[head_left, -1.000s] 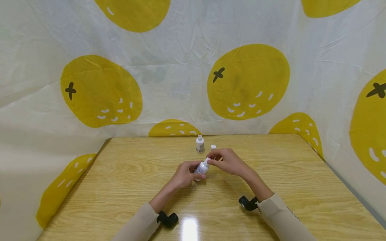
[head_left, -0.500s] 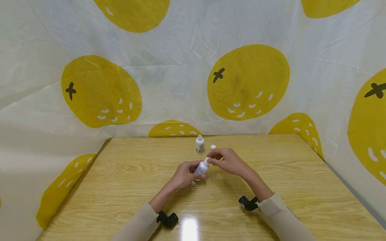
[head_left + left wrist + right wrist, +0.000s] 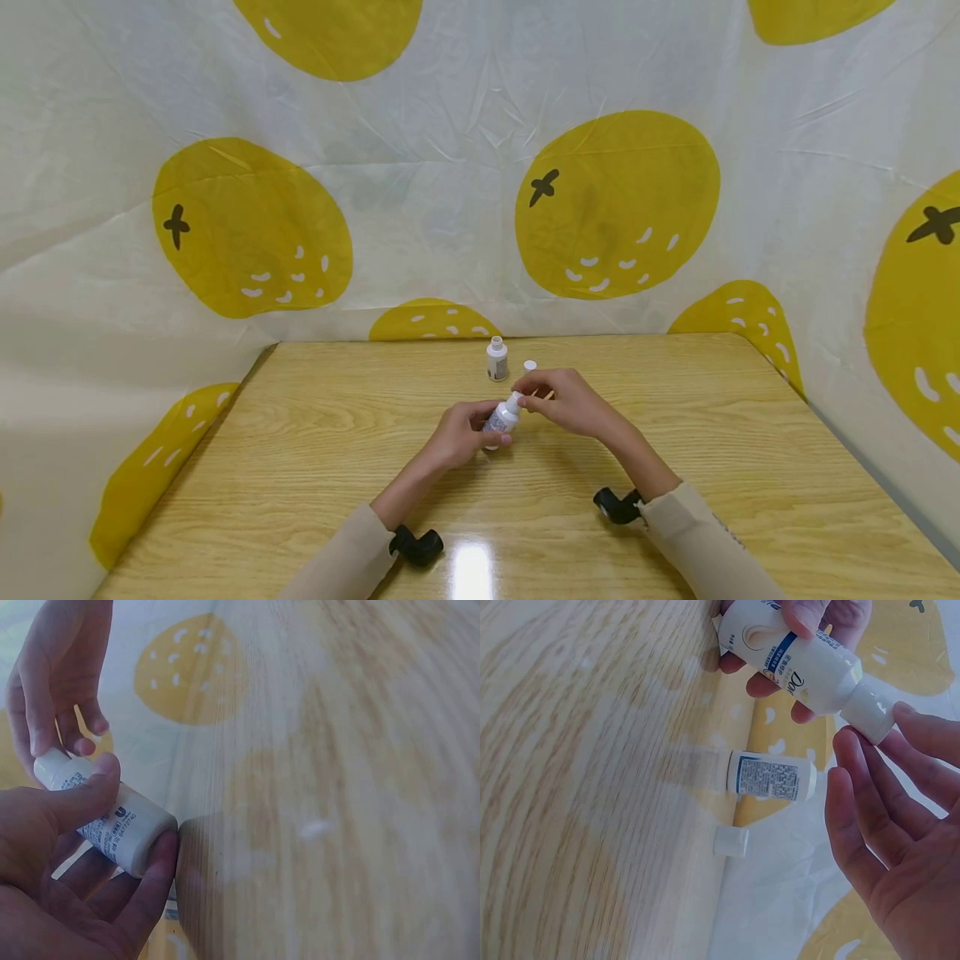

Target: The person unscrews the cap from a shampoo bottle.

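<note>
My left hand (image 3: 459, 435) grips a small white bottle (image 3: 799, 664) with printed labels around its body, tilted with its top toward the right hand. The thumb lies across the label in the left wrist view, and fingers wrap beneath. My right hand (image 3: 562, 402) pinches the white cap (image 3: 870, 712) at the bottle's top between thumb and fingertips. Behind the hands stands a second white bottle (image 3: 497, 360), upright, its neck bare. A loose white cap (image 3: 731, 841) rests on the table beside it, partly behind the right hand in the head view.
The wooden table (image 3: 337, 400) reaches back to a white cloth (image 3: 427, 225) printed with large yellow fruit. Black wrist mounts (image 3: 417, 547) sit at both sleeve cuffs. A bright light reflection lies on the table near the front.
Both hands stay in place around the bottle. The right fingertips shift slightly at the cap. The standing bottle and loose cap have not moved.
</note>
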{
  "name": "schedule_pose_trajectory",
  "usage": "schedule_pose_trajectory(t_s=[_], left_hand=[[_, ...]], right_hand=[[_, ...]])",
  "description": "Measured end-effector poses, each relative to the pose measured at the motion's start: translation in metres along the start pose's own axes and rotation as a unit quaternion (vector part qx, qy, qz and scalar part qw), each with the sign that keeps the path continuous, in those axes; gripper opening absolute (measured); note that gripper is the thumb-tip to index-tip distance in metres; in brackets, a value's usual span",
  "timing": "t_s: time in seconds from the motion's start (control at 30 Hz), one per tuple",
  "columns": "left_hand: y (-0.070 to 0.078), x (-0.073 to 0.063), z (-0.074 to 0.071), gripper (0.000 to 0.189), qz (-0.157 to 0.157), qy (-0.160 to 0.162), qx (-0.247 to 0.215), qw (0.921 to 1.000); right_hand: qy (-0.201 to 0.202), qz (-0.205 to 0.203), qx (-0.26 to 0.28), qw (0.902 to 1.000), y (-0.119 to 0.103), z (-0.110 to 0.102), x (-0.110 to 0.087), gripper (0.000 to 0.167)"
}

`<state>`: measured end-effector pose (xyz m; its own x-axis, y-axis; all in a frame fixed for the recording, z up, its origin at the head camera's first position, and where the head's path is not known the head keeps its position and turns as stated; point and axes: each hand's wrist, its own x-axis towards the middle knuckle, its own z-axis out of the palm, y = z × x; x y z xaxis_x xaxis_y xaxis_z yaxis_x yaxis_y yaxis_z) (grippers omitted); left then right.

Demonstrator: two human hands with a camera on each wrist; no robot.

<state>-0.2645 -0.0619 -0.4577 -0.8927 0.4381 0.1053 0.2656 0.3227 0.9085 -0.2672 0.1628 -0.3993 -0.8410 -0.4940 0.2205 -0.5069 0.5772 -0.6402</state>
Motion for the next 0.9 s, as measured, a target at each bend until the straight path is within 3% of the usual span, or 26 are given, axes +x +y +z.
schedule_pose_trajectory(t_s=[0.4, 0.9], left_hand=[[-0.0017, 0.0011, 0.0004, 0.047, 0.001, -0.005, -0.005, 1.0000], [-0.0034, 0.0008, 0.0004, 0.046, 0.005, -0.008, -0.001, 1.0000]], right_hand=[[0.013, 0.009, 0.005, 0.9999, 0.0006, 0.0006, -0.0016, 0.024], [0.006, 0.002, 0.005, 1.0000, 0.0012, 0.0001, -0.0014, 0.018]])
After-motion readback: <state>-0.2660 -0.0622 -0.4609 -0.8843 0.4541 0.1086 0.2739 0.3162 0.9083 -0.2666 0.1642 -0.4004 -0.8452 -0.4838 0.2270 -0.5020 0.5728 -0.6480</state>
